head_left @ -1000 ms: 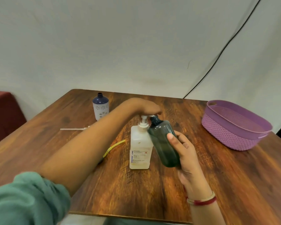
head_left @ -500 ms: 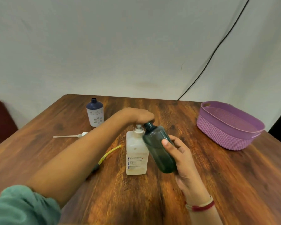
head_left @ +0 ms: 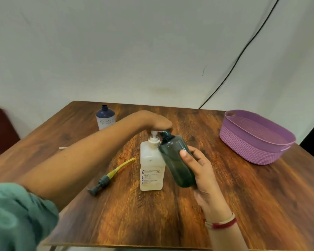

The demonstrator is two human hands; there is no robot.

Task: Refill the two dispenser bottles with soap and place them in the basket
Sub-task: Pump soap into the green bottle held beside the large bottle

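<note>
Nearest, gripping the tilted green bottle (head_left: 176, 160) in the right hand (head_left: 201, 171), fingers curled round it, holding its open neck right at the pump (head_left: 154, 140) of the soap bottle (head_left: 151, 171), sides touching. Pressing the left hand (head_left: 158, 123) down on that pump (fingers draped over the top). Leaving a loose pump (head_left: 109, 175) lying on the table (head_left: 152, 223) to the left, the blue bottle (head_left: 105, 118) uncapped farther back, the basket (head_left: 252, 140) well apart, far right.
</note>
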